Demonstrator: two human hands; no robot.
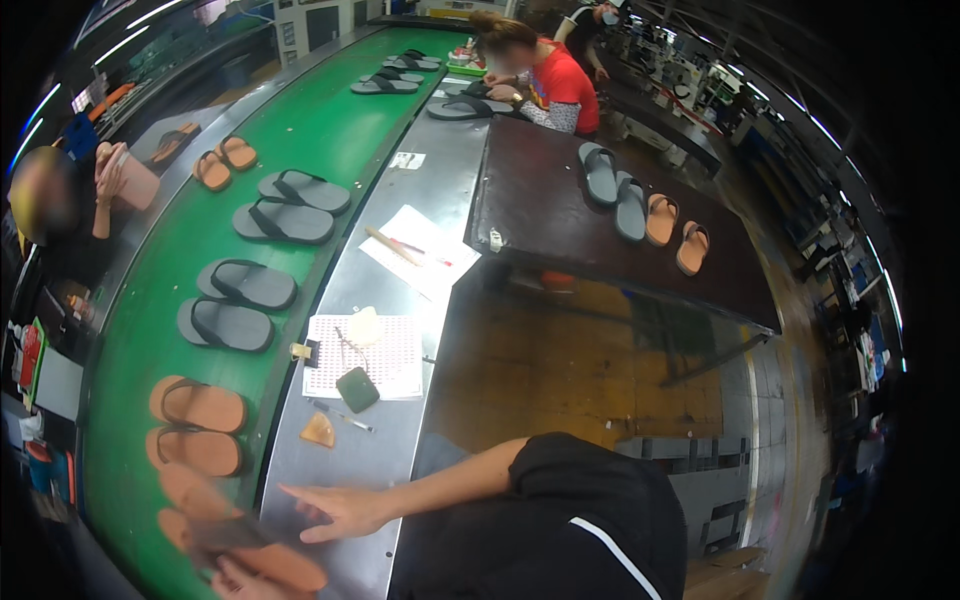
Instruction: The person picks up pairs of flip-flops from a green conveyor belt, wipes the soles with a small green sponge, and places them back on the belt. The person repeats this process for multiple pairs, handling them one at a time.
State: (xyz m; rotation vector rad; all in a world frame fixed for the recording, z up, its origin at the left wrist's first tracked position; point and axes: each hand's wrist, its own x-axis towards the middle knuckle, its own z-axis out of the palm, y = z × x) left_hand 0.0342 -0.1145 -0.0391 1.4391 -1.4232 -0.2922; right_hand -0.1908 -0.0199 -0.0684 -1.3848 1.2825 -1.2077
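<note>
Sandal (pixel 288 567) clasped in my left hand (pixel 238 582), near left; my right hand (pixel 348 512) spread, released; far off, green tray (pixel 466 71) holding small items.

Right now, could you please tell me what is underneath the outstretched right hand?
The silver metal worktop shows around the right hand; anything directly beneath its palm is covered.

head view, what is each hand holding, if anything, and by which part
Left hand: a flat orange thong sandal, seemingly by its near side edge; it's blurred. Right hand: nothing.
</note>
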